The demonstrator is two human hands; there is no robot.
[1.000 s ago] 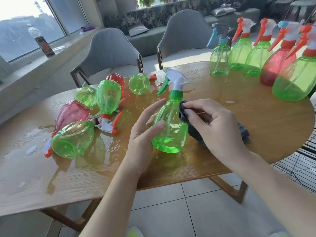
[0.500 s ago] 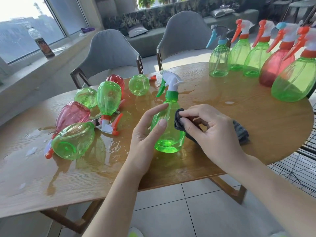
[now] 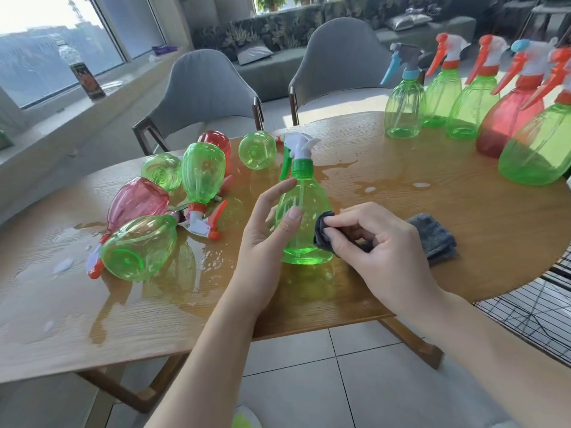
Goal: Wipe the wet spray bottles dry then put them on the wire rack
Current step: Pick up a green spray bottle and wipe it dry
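Your left hand [image 3: 265, 239] steadies the upright green spray bottle [image 3: 304, 217] standing on the wooden worktop [image 3: 401, 242]: thumb and forefinger curve against the near side of its body, the grip loose rather than clamped. Your right hand [image 3: 380, 245] has its grip closed on a fold of dark grey cloth [image 3: 432, 236], pinched between thumb and fingertips and pressed against the lower right flank of the bottle; the rest of the cloth trails on the worktop behind the hand. The bottle carries a green collar and a white trigger head with a green lever, pointing left. To its left lies a wet cluster of tipped bottles [image 3: 139, 248], green and red, some with orange-and-white triggers, in pooled water [image 3: 191, 273] that spreads across the wood. At far right a row of standing bottles [image 3: 404, 109] lines the worktop's edge, four green and one red, with blue or orange triggers. The wire rack [image 3: 534, 313] shows below the worktop's right rim, holding no visible bottle. Two grey chairs [image 3: 204, 88] stand beyond the worktop
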